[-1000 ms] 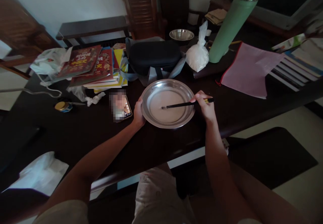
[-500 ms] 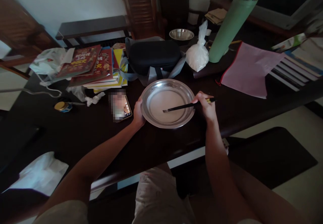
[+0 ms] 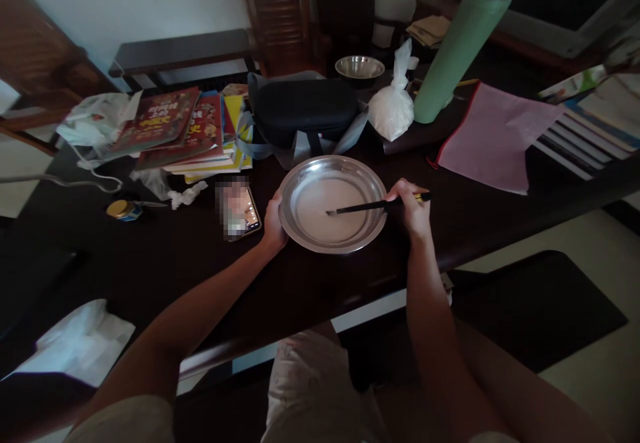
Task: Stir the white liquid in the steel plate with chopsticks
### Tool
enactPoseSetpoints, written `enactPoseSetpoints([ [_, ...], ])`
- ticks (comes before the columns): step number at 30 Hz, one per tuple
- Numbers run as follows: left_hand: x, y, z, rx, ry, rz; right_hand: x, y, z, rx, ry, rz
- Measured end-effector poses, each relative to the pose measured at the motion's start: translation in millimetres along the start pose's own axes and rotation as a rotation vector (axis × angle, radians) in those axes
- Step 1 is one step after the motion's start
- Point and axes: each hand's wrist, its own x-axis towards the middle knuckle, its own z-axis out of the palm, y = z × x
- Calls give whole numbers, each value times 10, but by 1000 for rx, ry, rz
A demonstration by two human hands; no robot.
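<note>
A round metal basin [image 3: 295, 230] stands on the dark table near its front edge, holding a whitish, cloudy liquid [image 3: 320, 196]. My left hand [image 3: 275, 223] is closed on the basin's left rim, its fingers partly hidden beneath. In my right hand [image 3: 411, 208], at the basin's right side, is a thin black paintbrush [image 3: 363, 206]. The brush lies across the right rim at a low slant, and its tip is at the liquid near the middle. How deep the tip sits I cannot tell.
Left of the basin lies a phone [image 3: 245, 210], with a small gold-lidded jar [image 3: 123, 210] and stacked books [image 3: 175, 136] beyond. Behind it are a black case [image 3: 305, 110], a tied bag of white powder [image 3: 390, 110], a tall green flask [image 3: 460, 56] and a pink pouch [image 3: 493, 140].
My right hand has shifted slightly to the right with the paintbrush, and the brush tip has moved a little right and farther from me. The basin and left hand stay put.
</note>
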Motion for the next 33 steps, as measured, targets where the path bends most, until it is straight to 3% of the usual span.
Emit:
enactPoseSetpoints([
  [3, 2, -2, -12, -2, -1, -10, -2, -4, 0, 6, -68, 4],
  [8, -3, 15, -16, -8, -5, 1, -6, 10, -2, 25, 1, -22],
  [11, -15, 31, 1, -15, 4, -16, -10, 6, -3, 25, -63, 23],
  [16, -21, 28, 15, -11, 14, 2, -8, -10, -7, 29, -13, -9],
  [20, -2, 1, -5, -15, -16, 29, -5, 7, -6, 47, -77, -2],
  [24, 12, -13, -30, -32, -39, 12, -2, 23, -3, 48, 2, -38],
  [28, 13, -15, -42, -35, -45, 17, -3, 9, -2, 50, -64, 0],
  [33, 4, -10, -27, -48, -20, 11, 0, 0, -7, 9, -13, -9],
])
